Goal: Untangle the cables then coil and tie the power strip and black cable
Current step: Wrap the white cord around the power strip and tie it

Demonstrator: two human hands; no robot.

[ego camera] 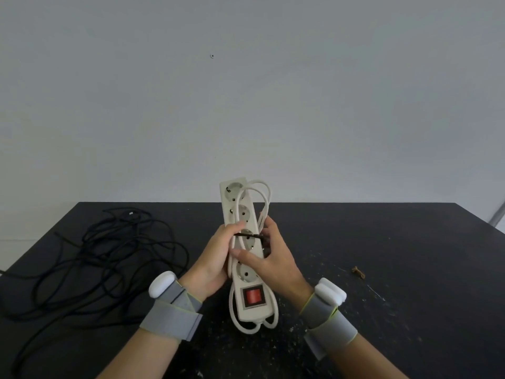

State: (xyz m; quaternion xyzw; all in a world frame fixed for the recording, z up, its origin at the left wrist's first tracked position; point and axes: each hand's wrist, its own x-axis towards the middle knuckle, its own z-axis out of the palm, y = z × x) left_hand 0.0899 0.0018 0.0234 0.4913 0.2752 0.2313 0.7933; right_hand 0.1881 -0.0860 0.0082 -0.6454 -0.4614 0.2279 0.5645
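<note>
Clamping the power strip [247, 258] between them, both hands' fingers [235, 227] pinch a black tie [250, 236].

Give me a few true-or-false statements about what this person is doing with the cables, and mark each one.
1. Both hands hold the power strip above the table. True.
2. The strip's white cord hangs straight down to the table. False: it is looped along the strip.
3. The black cable is neatly coiled and tied. False: it lies in a loose tangle on the left of the table.
4. A thin black tie crosses the middle of the strip between the left hand and right hand. True.
5. The switch on the strip is green. False: it is red.
</note>
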